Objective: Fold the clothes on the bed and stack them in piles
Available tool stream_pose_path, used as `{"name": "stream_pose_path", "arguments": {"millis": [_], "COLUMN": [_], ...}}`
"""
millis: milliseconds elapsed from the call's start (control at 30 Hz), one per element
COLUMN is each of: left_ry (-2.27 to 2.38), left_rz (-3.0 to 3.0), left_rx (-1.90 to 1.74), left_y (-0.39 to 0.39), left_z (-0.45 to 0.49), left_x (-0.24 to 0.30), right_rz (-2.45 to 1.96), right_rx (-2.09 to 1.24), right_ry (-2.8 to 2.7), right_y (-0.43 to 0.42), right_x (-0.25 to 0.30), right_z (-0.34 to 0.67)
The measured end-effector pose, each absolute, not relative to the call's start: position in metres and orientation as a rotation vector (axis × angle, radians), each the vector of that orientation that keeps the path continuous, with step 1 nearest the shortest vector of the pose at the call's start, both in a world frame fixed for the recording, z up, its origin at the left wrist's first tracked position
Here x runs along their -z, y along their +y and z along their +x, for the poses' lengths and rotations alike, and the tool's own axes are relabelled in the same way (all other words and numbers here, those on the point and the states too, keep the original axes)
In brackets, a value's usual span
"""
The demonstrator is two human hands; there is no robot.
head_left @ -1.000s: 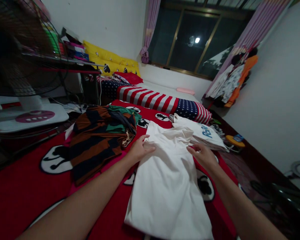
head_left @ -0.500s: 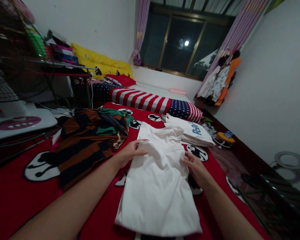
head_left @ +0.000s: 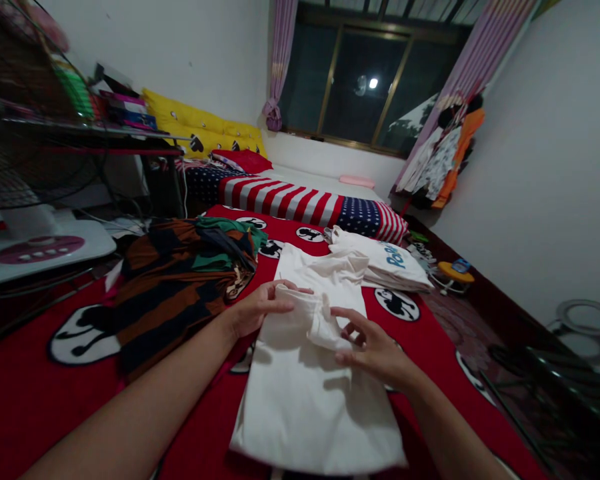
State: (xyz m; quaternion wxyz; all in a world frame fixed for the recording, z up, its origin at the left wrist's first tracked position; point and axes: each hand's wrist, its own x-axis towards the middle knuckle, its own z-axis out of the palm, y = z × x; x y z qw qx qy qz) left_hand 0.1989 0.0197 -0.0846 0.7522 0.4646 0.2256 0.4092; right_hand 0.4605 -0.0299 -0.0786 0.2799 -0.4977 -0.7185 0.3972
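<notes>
A white shirt (head_left: 310,400), folded into a long shape, lies in front of me. A turned-over flap with a hem, which looks like a sleeve (head_left: 307,310), is raised at its middle. My left hand (head_left: 260,307) holds the left end of this flap, thumb on top and fingers partly hidden behind the cloth. My right hand (head_left: 375,347) is at the flap's right end, its fingers curved and apart, the thumb separate from the index finger and the fingertips touching or close to the cloth. Beyond the shirt lies a stack of folded white shirts (head_left: 380,260) with blue lettering on top.
A brown and navy striped garment (head_left: 175,293) lies to the left on the red patterned blanket (head_left: 190,413). A fan base (head_left: 45,247) stands further left. At the back is a bed with a flag-patterned cover (head_left: 285,200). A small orange stool (head_left: 455,272) is at the right.
My right hand has moved left and inward from the shirt's right edge. The flap has been brought up and over the middle, between both hands. My left hand has barely moved.
</notes>
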Motion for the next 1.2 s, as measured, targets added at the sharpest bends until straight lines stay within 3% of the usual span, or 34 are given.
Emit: {"name": "stream_pose_path", "arguments": {"millis": [100,167,367,500,733,900,1033,1200], "left_ry": [0.556,0.619,0.543,0.536,0.727,1.277,1.344,1.35], "left_rz": [1.074,1.106,1.042,1.016,1.127,1.162,1.35,1.988], "left_rx": [-0.877,-0.878,-0.821,-0.841,-1.062,-1.263,-1.279,-0.997], "left_y": [0.021,0.023,0.02,0.03,0.128,0.165,0.13,0.031], "left_z": [0.201,0.2,0.193,0.193,0.219,0.222,0.202,0.182], "left_x": [0.088,0.092,0.088,0.069,0.023,0.053,0.089,0.081], "right_rz": [-1.287,-1.274,-1.331,-1.276,-1.218,-1.463,-1.391,-1.393], "right_rx": [-0.728,-0.703,-1.322,-1.442,-1.113,-0.787,-0.565,-0.563], "right_ry": [-2.067,-2.025,-1.263,-1.129,-1.24,-1.079,-1.278,-1.706], "right_y": [-0.032,-0.03,-0.03,-0.024,0.081,0.117,0.067,-0.027], "right_x": [0.084,0.09,0.083,0.057,0.025,0.061,0.094,0.093], "right_z": [0.455,0.455,0.467,0.467,0.47,0.495,0.509,0.51]}}
